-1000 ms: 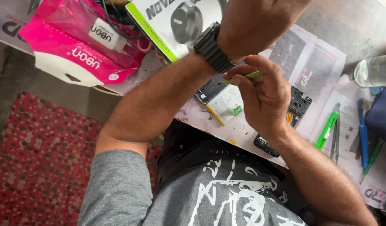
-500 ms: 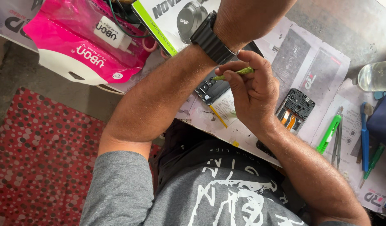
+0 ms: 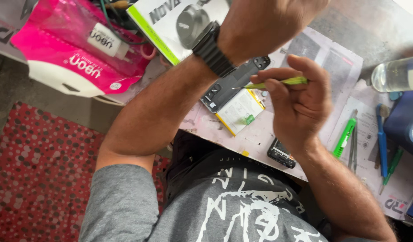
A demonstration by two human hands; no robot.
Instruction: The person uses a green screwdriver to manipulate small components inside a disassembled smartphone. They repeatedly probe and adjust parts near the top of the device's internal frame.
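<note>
Worktop, repair in hand: opened phone under a green-handled tool

Pink plastic bag (image 3: 76, 54) at far left; white box with green edge (image 3: 170, 22); left hand (image 3: 269, 22) (watch on wrist, grip cannot be told) raised over the opened phone (image 3: 233, 85), which lies on the paper-covered worktop (image 3: 260, 134); right hand (image 3: 300, 105) pinching a green-handled tool (image 3: 278, 83), tip over the phone; green pen (image 3: 344, 138) and blue tools (image 3: 382, 134) further right.
</note>
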